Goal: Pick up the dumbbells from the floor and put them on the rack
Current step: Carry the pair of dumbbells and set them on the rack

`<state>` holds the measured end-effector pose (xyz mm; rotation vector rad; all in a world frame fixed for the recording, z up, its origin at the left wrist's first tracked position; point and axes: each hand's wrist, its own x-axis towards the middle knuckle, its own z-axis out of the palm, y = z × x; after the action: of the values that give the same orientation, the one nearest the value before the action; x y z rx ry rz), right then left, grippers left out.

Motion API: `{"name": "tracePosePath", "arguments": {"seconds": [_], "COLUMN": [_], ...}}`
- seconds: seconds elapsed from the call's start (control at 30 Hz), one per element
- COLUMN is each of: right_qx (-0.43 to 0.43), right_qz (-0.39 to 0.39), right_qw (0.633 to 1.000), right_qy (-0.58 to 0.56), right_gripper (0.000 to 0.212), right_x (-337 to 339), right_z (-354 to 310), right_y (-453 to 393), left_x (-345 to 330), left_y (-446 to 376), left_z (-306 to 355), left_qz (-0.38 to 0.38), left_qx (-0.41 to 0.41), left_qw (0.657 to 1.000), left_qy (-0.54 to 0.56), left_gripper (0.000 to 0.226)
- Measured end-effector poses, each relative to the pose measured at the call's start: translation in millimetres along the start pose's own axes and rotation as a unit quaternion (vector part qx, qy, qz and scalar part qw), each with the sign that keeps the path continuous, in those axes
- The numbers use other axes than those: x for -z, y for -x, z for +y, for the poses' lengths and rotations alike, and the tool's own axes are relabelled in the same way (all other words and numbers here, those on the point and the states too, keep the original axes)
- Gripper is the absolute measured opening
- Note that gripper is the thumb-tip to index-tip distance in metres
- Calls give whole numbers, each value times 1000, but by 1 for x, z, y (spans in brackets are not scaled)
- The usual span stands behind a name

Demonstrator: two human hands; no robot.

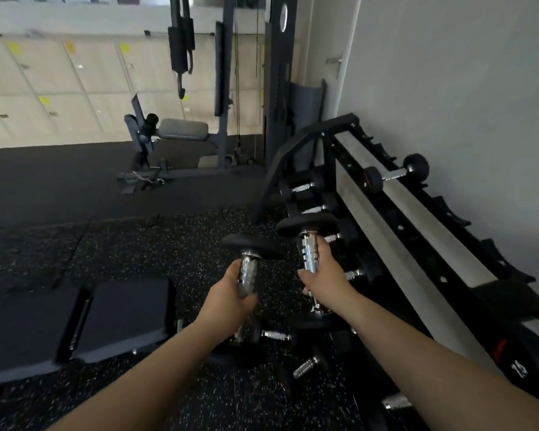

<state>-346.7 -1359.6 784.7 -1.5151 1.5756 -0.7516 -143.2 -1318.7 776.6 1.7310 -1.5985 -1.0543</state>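
Note:
My left hand (231, 300) grips the chrome handle of a black-headed dumbbell (252, 245), held above the floor. My right hand (324, 275) grips a second dumbbell (307, 227) the same way, slightly higher and nearer the rack. The black dumbbell rack (417, 231) runs along the wall on the right. One dumbbell (395, 174) sits on its top tier and several rest on lower tiers (302, 186). More dumbbells lie on the speckled floor below my hands (274, 335) (307, 365).
A padded bench (106, 315) lies at the lower left. A cable machine with a seat (184, 129) stands at the back by the lockers. The white wall (464, 88) backs the rack.

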Motion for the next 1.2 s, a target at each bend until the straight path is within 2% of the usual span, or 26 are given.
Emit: {"name": "tracePosePath", "arguments": {"seconds": [0.33, 0.7, 0.97, 1.2], "right_qx": [8, -11, -15, -20], "right_qz": [-26, 29, 45, 47], "right_qw": [1000, 999, 998, 998], "right_qy": [15, -25, -34, -34], "right_gripper": [83, 81, 77, 74], "right_x": [-26, -81, -92, -95], "right_z": [-40, -110, -151, -160], "right_y": [-163, -370, -474, -564], "left_x": [59, 173, 222, 242], "left_y": [-162, -373, -474, -564], "left_z": [-6, -27, -17, -13], "left_qz": [26, 7, -5, -10], "left_qx": [-4, -23, -32, -22], "left_qw": [1000, 999, 999, 1000], "left_qy": [-1, -26, 2, 7], "left_gripper": [75, 71, 71, 71]}}
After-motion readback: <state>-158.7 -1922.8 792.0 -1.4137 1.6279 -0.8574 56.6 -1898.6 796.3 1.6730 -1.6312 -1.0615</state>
